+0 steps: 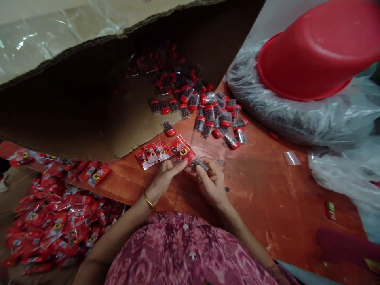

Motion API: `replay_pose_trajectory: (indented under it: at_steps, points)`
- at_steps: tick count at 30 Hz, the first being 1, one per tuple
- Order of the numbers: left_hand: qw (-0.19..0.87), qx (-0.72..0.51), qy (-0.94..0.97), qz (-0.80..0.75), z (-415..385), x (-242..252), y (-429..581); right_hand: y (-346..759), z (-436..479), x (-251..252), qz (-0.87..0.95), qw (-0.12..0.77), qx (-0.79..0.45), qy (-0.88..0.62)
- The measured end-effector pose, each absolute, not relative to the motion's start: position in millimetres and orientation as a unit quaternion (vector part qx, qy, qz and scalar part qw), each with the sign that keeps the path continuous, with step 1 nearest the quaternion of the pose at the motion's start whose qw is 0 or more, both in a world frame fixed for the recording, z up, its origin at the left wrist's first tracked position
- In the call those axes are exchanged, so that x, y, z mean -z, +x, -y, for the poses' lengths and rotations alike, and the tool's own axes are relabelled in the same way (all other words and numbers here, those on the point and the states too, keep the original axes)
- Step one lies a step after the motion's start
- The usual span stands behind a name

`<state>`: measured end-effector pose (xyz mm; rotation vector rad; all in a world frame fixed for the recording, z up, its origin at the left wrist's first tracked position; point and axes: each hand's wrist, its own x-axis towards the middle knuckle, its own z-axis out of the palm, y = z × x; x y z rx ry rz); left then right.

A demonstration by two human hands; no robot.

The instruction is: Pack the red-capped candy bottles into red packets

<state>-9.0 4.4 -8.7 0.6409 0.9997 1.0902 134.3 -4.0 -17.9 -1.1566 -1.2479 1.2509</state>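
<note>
My left hand (168,172) pinches the edge of a red printed plastic packet (181,149) over the table. In my right hand (212,180) is a small clear container with dark contents (202,163), its near end between thumb and fingers. The container meets the packet's open-looking end; how far it sits inside is hidden by my fingers. Several flat red packets (152,154) lie overlapping just beyond my left hand. Past my hands, many red-capped clear containers (209,113) with dark contents are heaped on the table, and one red-capped container (169,128) lies apart.
A large cardboard box (124,130) lies open on its side, with more containers inside. Filled red packets (59,221) are piled low at the left. A red bucket (314,51) rests on a plastic-wrapped bundle (297,122) at the right. The orange-red table (261,206) extends rightward.
</note>
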Motion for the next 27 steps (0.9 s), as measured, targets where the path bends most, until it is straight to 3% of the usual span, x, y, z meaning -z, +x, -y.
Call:
replay_pose_trajectory:
  at_steps: [9, 16, 22, 27]
  points:
    - [0.65, -0.54, 0.242, -0.477, -8, 14, 15, 112, 7, 25, 0.405, 0.537, -0.559, -0.485]
    - [0.665, -0.532, 0.264, -0.452, -6, 12, 3, 122, 6, 22, 0.436, 0.477, -0.632, -0.427]
    - [0.701, -0.481, 0.294, -0.438, -6, 12, -5, 118, -6, 28, 0.473, 0.48, -0.576, -0.463]
    - [0.748, -0.422, 0.22, -0.462, 1, 3, -24, 109, -23, 28, 0.628, 0.436, -0.407, -0.501]
